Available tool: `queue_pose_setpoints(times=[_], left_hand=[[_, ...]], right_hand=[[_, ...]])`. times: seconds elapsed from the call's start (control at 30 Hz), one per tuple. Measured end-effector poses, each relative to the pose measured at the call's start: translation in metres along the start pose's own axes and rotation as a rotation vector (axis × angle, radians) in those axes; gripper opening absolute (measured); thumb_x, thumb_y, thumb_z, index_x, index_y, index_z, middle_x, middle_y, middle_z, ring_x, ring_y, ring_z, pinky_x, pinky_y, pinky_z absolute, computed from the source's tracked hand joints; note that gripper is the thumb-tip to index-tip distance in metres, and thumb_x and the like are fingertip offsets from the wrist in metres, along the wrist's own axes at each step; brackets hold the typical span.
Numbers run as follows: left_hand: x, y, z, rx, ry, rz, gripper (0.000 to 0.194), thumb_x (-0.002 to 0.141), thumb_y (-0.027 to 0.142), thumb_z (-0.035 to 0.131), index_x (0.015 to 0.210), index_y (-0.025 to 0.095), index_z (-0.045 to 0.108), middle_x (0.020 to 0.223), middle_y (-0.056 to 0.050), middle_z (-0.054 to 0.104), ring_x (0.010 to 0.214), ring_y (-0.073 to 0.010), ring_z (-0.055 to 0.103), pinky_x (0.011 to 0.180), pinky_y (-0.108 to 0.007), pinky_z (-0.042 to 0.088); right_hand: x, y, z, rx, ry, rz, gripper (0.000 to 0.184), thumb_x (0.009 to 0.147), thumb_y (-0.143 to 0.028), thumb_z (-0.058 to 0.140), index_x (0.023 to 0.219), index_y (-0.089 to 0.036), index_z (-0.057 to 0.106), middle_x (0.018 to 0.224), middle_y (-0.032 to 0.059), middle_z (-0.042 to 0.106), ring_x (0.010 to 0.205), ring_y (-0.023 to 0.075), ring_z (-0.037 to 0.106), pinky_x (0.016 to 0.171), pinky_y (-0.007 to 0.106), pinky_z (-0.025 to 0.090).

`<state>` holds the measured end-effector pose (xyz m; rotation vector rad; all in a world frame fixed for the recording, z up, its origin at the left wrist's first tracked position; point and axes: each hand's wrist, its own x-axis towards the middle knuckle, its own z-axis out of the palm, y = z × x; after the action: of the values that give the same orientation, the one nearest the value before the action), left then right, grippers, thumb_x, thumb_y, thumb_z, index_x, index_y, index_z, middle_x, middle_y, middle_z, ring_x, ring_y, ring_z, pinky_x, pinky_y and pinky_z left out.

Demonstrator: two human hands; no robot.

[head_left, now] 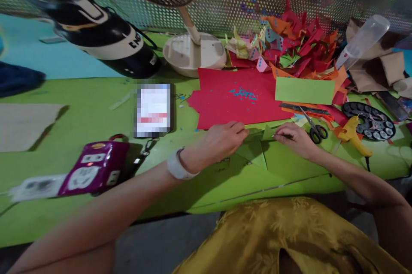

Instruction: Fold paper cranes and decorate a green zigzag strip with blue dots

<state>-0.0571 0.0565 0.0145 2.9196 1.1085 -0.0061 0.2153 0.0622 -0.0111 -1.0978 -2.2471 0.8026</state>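
Observation:
Low over the table's front part, my right hand (pixel 294 139) pinches a small folded piece of green paper (pixel 268 133) between thumb and fingertips. My left hand (pixel 230 139), with a pale band on its wrist, is closed at the left end of this paper. Its fingertips are partly hidden, and the paper's colour nearly matches the green table. Just beyond both hands lies a red sheet (pixel 219 98) with small blue bits (pixel 245 93) scattered on it. Scissors (pixel 317 130) with dark handles rest right of my right hand.
Folded colourful papers (pixel 299 38) pile at the back right, near a light green card (pixel 304 91). A yellow glue gun (pixel 355 137) and a black round palette (pixel 370 121) lie right. Leftward are a phone (pixel 153 109), a purple power strip (pixel 96 164), a bottle (pixel 112 38) and a fan (pixel 195 51).

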Motion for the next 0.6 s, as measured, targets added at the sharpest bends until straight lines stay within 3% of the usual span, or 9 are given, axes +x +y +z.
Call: queue_pose_setpoints(times=[0.1, 0.4, 0.5, 0.6], left_hand=[[0.003, 0.005, -0.004, 0.1, -0.048, 0.01, 0.016, 0.093, 0.009, 0.049, 0.094, 0.013, 0.065, 0.086, -0.009, 0.066, 0.075, -0.021, 0.062, 0.052, -0.029, 0.04], [0.001, 0.009, 0.008, 0.137, 0.057, 0.018, 0.02, 0.092, 0.004, 0.049, 0.096, 0.015, 0.064, 0.084, -0.007, 0.063, 0.079, -0.0218, 0.062, 0.058, -0.03, 0.042], [0.001, 0.009, 0.009, 0.119, 0.055, 0.006, 0.018, 0.092, 0.004, 0.049, 0.096, 0.015, 0.063, 0.084, -0.007, 0.063, 0.081, -0.0217, 0.062, 0.059, -0.029, 0.042], [0.002, 0.003, 0.011, 0.091, 0.06, -0.009, 0.019, 0.094, 0.006, 0.047, 0.1, 0.015, 0.062, 0.087, -0.007, 0.064, 0.083, -0.0214, 0.062, 0.061, -0.03, 0.043]], right_hand=[[0.001, -0.002, 0.003, 0.045, 0.018, 0.051, 0.029, 0.096, -0.036, 0.057, 0.074, -0.021, 0.068, 0.081, 0.0042, 0.071, 0.08, 0.0176, 0.065, 0.075, 0.033, 0.048], [0.002, -0.003, 0.012, -0.043, 0.019, 0.102, 0.029, 0.092, -0.043, 0.063, 0.073, -0.022, 0.068, 0.081, 0.0035, 0.069, 0.084, 0.0198, 0.062, 0.082, 0.039, 0.044], [-0.002, -0.006, -0.003, 0.017, -0.033, 0.036, 0.015, 0.093, -0.036, 0.061, 0.094, -0.023, 0.069, 0.099, 0.0069, 0.071, 0.097, 0.0215, 0.064, 0.091, 0.042, 0.047], [-0.009, -0.011, -0.022, -0.046, -0.171, -0.047, 0.039, 0.087, -0.032, 0.065, 0.125, -0.027, 0.061, 0.137, 0.0109, 0.058, 0.128, 0.0267, 0.053, 0.109, 0.051, 0.039]])
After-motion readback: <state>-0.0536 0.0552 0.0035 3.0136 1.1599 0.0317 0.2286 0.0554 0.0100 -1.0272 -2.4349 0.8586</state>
